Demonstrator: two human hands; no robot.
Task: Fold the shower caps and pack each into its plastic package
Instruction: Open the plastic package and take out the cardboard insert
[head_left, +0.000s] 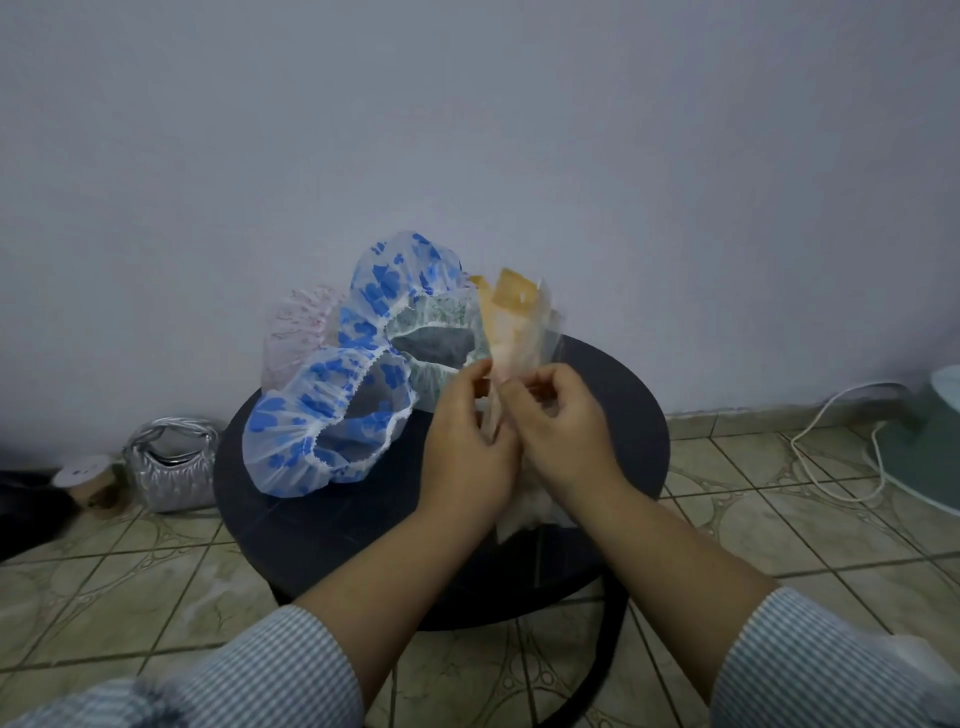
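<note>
Over a round black table (291, 519), my left hand (465, 447) and my right hand (558, 431) both pinch a clear plastic package (519, 332) with an orange-yellow insert, held upright between them. Its lower end (524, 506) hangs below my hands. A blue-flowered shower cap (322, 431) lies open on the table's left part. Behind it stands a second blue-flowered cap (395, 280), with a green-patterned cap (441, 332) next to it and a pink cap (298, 327) at the far left.
A silver handbag (169, 467) and a small round container (85, 475) sit on the tiled floor at the left. A white cable (831, 447) runs across the floor to a pale green object (935, 441) at the right. The wall stands directly behind the table.
</note>
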